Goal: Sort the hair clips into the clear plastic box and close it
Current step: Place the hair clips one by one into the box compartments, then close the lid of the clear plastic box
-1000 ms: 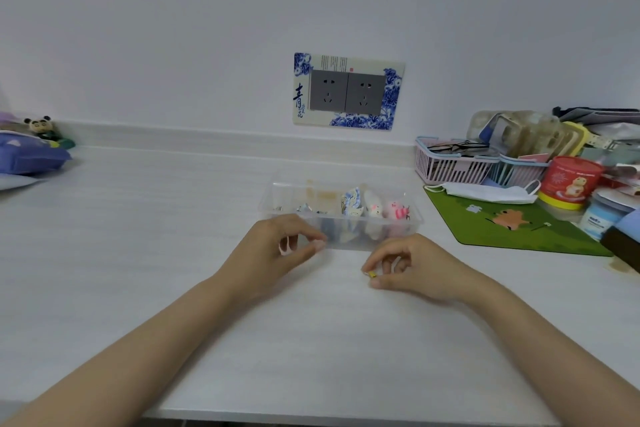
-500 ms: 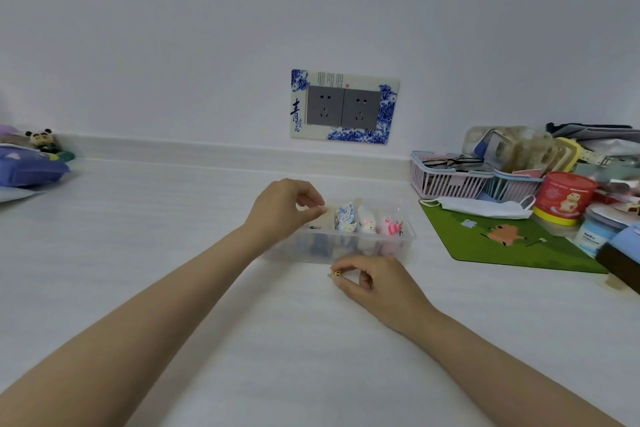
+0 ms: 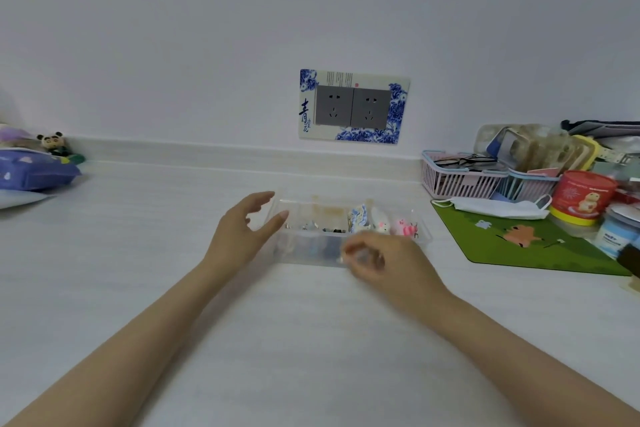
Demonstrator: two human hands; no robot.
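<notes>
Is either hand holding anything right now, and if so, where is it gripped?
The left hand is open and empty beside the box. The right hand is curled and blurred; whether its fingertips pinch something cannot be told.

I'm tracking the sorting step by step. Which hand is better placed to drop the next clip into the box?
Probably the right hand: its blurred fingertips seem to pinch something small at the clear plastic box's front wall. The left hand is open and empty at the box's left end.
</notes>
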